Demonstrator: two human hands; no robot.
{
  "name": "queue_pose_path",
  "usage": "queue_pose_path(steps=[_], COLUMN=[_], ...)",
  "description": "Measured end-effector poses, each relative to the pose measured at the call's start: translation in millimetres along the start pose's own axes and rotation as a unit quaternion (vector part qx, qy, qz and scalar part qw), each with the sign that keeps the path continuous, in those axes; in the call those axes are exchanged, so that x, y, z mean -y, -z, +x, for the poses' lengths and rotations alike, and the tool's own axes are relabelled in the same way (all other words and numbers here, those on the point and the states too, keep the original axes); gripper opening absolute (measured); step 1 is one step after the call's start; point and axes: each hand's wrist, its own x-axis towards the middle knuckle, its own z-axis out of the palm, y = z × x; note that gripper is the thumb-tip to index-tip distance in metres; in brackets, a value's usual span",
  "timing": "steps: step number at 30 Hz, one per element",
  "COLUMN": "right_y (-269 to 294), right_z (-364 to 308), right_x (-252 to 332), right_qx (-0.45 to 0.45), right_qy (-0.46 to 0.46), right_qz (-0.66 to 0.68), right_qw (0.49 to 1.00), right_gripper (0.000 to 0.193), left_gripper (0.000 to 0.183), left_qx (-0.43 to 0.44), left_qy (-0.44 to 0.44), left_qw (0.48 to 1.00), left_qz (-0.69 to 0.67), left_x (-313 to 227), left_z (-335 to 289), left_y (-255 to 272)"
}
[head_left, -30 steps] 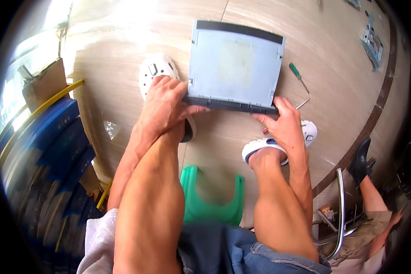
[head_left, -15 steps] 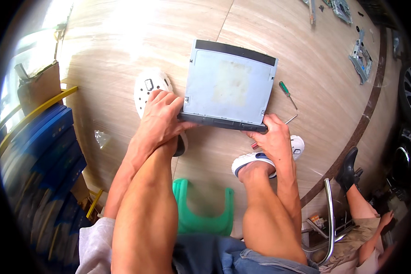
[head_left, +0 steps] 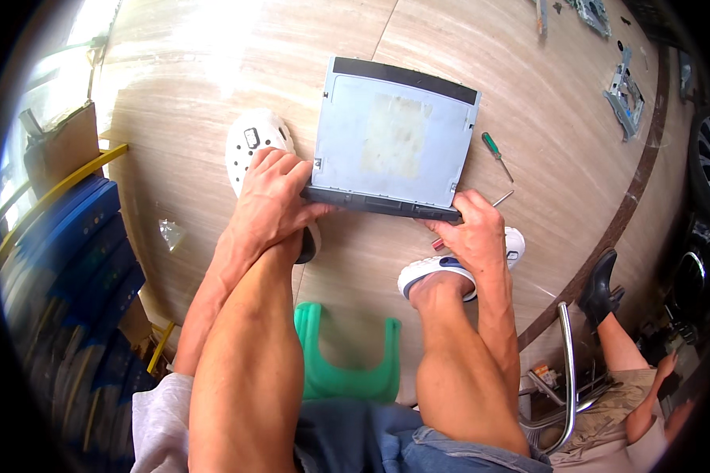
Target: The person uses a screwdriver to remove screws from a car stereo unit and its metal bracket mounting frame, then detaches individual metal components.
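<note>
Both of my hands grip a flat, box-shaped device point(head_left: 347, 126) by its near corners. Its metal casing is silver-grey, with a stained pale patch in the middle. A black strip point(head_left: 406, 79) runs along its far side and a black panel point(head_left: 379, 202) along the near side; its exact kind I cannot tell. My left hand point(head_left: 272, 193) is closed on the near left corner, thumb along the black panel. At the near right corner my right hand point(head_left: 475, 227) pinches the panel's end. The device is held above the floor between my feet.
To the right lie a green-handled screwdriver point(head_left: 493, 150) and a second, red-handled screwdriver point(head_left: 502, 198), partly covered by my right hand. Metal brackets point(head_left: 625, 102) rest farther right. Blue stacked cases point(head_left: 87, 229) stand left; a green stool point(head_left: 347, 378) is beneath me. Another person's black shoe point(head_left: 599, 284) shows at right.
The device has shifted slightly left and up in the picture, still held by both hands. The surroundings have also shifted a little left.
</note>
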Motion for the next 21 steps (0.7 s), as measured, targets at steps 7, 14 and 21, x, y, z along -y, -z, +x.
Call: queue_pose_path(steps=[7,14,21], right_y=[-1,-2,0], right_z=[1,4,5], right_x=[3,7,10], right_qx=[0.023,0.029,0.034], right_qy=[-0.068,-0.060,-0.095], right_qz=[0.040,0.040,0.058], right_qw=[0.997,0.997,0.993], right_gripper=[0.038,0.041,0.044], left_gripper=[0.046,0.045,0.044], left_qx=[0.023,0.036,0.025], left_qy=[0.028,0.038,0.027], left_qw=[0.999,0.999,0.999], left_qz=[-0.017,-0.011,-0.020], left_x=[-5,-1,-4], left_z=[3,1,2], left_y=[2,4,2])
